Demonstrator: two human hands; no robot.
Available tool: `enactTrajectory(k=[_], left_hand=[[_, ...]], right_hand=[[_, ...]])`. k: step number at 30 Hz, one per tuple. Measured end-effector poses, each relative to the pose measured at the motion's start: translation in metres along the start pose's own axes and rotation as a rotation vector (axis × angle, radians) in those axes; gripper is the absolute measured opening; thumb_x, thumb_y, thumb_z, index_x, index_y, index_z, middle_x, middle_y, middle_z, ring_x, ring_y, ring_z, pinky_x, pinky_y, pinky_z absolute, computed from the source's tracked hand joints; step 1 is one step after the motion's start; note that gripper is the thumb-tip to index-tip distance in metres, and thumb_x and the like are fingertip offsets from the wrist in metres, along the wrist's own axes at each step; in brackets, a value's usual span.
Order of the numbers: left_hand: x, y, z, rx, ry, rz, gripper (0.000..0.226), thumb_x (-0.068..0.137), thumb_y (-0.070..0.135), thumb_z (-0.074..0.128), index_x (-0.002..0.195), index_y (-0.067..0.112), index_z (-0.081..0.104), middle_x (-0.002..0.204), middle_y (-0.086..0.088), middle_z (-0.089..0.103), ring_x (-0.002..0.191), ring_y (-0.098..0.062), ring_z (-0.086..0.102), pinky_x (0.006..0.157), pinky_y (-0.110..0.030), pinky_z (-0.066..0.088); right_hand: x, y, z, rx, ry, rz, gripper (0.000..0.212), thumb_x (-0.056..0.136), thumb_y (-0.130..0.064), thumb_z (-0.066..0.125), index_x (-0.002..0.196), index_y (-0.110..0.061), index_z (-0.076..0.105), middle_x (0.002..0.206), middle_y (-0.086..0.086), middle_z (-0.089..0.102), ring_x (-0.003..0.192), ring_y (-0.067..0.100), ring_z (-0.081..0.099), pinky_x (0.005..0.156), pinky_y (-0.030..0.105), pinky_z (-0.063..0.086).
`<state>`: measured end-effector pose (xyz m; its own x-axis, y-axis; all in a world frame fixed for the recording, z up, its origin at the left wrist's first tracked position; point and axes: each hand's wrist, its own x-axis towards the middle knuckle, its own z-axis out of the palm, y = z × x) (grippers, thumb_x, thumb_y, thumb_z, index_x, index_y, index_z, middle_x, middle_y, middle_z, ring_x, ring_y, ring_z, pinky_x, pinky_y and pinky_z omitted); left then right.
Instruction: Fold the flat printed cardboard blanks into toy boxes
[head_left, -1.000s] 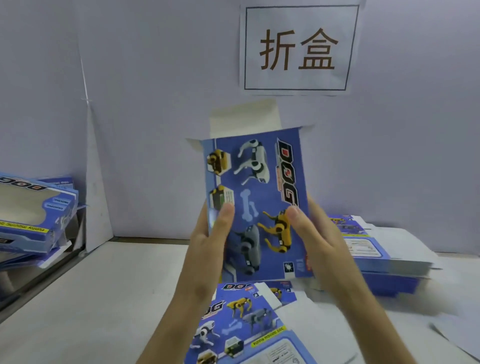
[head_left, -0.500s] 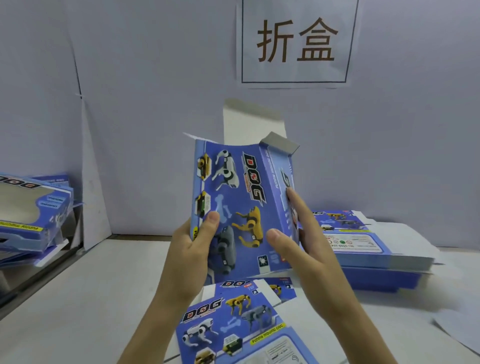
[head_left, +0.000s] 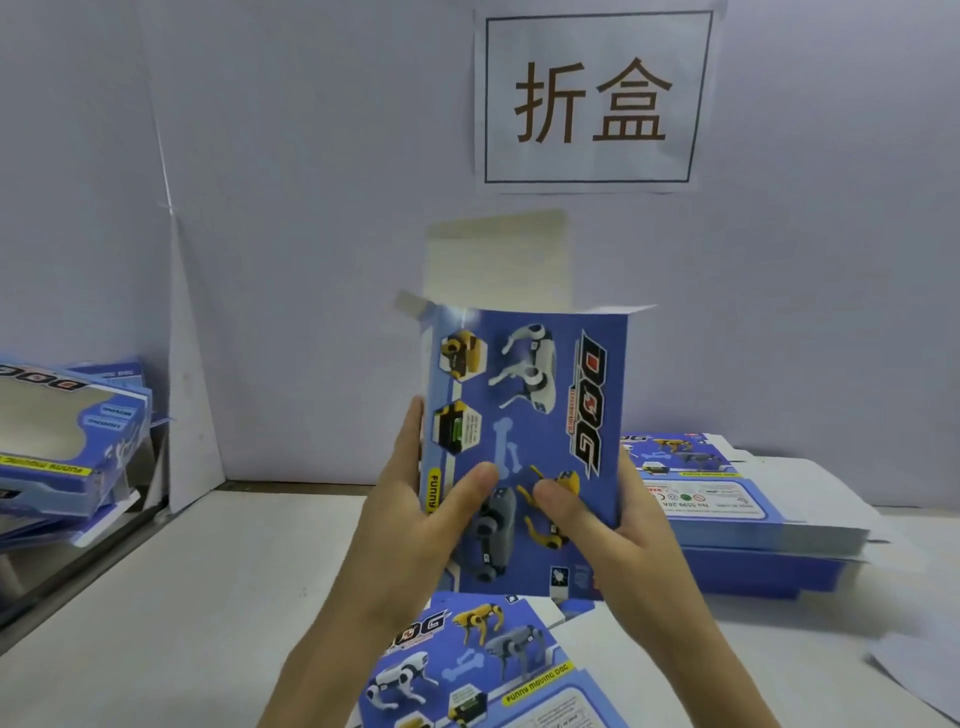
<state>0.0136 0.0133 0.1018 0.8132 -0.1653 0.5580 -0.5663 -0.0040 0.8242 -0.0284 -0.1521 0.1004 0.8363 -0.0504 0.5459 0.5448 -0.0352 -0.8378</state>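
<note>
1. On my remote feed, the white table (head_left: 156, 597) fills the lower frame.
2. The blue DOG box (head_left: 530, 415) is held upright in mid-air above the table, its top flaps open.
3. A stack of flat blanks (head_left: 753, 519) lies on the table at right.
4. The left hand (head_left: 415, 519) grips the box's left edge, thumb on the front.
5. The right hand (head_left: 613, 525) grips its right edge likewise.

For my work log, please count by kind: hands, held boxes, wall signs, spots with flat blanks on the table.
Hands: 2, left hand, right hand
Held box: 1
Wall sign: 1
Blank spots: 2, near blanks, right stack
Total: 6
</note>
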Motion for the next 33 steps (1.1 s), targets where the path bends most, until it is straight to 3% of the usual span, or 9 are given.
enactTrajectory(k=[3, 6, 8, 17, 21, 25, 28, 30, 33], left_hand=[[-0.001, -0.003, -0.001, -0.062, -0.004, -0.011, 0.072, 0.073, 0.054, 0.064, 0.138, 0.034, 0.042, 0.112, 0.015, 0.069, 0.100, -0.004, 0.067, 0.077, -0.018, 0.055], [-0.002, -0.002, -0.003, -0.111, 0.109, 0.044, 0.024, 0.080, 0.045, 0.060, 0.098, 0.033, 0.069, 0.087, 0.007, 0.074, 0.082, -0.009, 0.070, 0.066, -0.016, 0.053], [-0.003, 0.000, -0.003, -0.068, 0.161, 0.090, 0.018, 0.082, 0.043, 0.056, 0.082, 0.033, 0.071, 0.072, 0.004, 0.071, 0.068, -0.010, 0.067, 0.059, -0.014, 0.050], [-0.006, 0.014, 0.004, 0.082, 0.132, 0.198, 0.010, 0.083, 0.043, 0.060, 0.089, 0.047, 0.067, 0.076, 0.013, 0.072, 0.071, -0.002, 0.067, 0.061, -0.009, 0.049], [0.000, 0.015, -0.041, -0.053, -0.164, -0.091, 0.076, 0.067, 0.053, 0.074, 0.136, 0.048, 0.043, 0.123, 0.008, 0.065, 0.111, -0.015, 0.064, 0.086, -0.035, 0.056], [-0.003, 0.014, -0.079, -0.103, -0.315, -0.337, 0.082, 0.061, 0.050, 0.074, 0.135, 0.052, 0.041, 0.119, 0.006, 0.068, 0.105, -0.021, 0.068, 0.075, -0.035, 0.059], [0.001, 0.009, -0.111, -0.168, -0.167, -0.415, 0.055, 0.061, 0.050, 0.074, 0.113, 0.035, 0.068, 0.109, -0.004, 0.072, 0.090, -0.024, 0.072, 0.065, -0.036, 0.058], [0.018, 0.005, -0.147, -0.374, 0.154, -0.447, 0.041, 0.062, 0.043, 0.078, 0.098, 0.024, 0.073, 0.100, -0.009, 0.074, 0.077, -0.026, 0.072, 0.060, -0.037, 0.058], [0.055, 0.018, -0.200, -0.767, 0.588, -0.244, 0.037, 0.082, 0.049, 0.066, 0.093, 0.015, 0.076, 0.101, -0.015, 0.066, 0.095, -0.030, 0.065, 0.083, -0.050, 0.055]], right_hand=[[-0.001, -0.003, 0.005, -0.038, 0.011, -0.053, 0.055, 0.082, -0.030, 0.066, 0.134, -0.024, 0.049, 0.111, -0.010, 0.070, 0.099, 0.013, 0.068, 0.069, 0.023, 0.058], [0.001, -0.005, -0.001, -0.065, 0.022, -0.023, 0.077, 0.073, -0.044, 0.074, 0.139, -0.050, 0.035, 0.129, -0.020, 0.058, 0.113, 0.009, 0.062, 0.087, 0.037, 0.057], [0.002, -0.005, -0.006, -0.052, 0.005, 0.054, 0.079, 0.062, -0.054, 0.071, 0.129, -0.065, 0.031, 0.131, -0.028, 0.050, 0.113, 0.004, 0.060, 0.090, 0.039, 0.056], [0.002, 0.004, -0.011, 0.060, -0.050, 0.072, 0.078, 0.074, -0.029, 0.069, 0.133, -0.061, 0.030, 0.122, -0.046, 0.050, 0.110, -0.017, 0.053, 0.079, 0.016, 0.054], [-0.001, 0.008, -0.006, 0.206, -0.061, 0.084, 0.067, 0.071, -0.036, 0.070, 0.131, -0.054, 0.046, 0.129, -0.010, 0.062, 0.115, 0.018, 0.063, 0.076, 0.035, 0.059], [-0.003, 0.014, 0.011, 0.124, -0.102, 0.074, 0.071, 0.072, -0.039, 0.070, 0.136, -0.049, 0.039, 0.118, -0.024, 0.065, 0.102, 0.000, 0.066, 0.066, 0.016, 0.055], [-0.006, 0.026, 0.020, 0.079, -0.197, 0.160, 0.069, 0.074, -0.045, 0.071, 0.132, -0.059, 0.036, 0.124, -0.028, 0.060, 0.107, 0.005, 0.065, 0.085, 0.031, 0.056], [-0.006, 0.029, 0.024, 0.052, -0.212, 0.180, 0.066, 0.071, -0.043, 0.065, 0.129, -0.064, 0.040, 0.126, -0.027, 0.059, 0.108, 0.011, 0.066, 0.093, 0.042, 0.052], [0.000, 0.031, 0.029, 0.078, -0.214, 0.182, 0.060, 0.074, -0.035, 0.059, 0.127, -0.059, 0.043, 0.123, -0.023, 0.062, 0.104, 0.015, 0.068, 0.086, 0.041, 0.053]])
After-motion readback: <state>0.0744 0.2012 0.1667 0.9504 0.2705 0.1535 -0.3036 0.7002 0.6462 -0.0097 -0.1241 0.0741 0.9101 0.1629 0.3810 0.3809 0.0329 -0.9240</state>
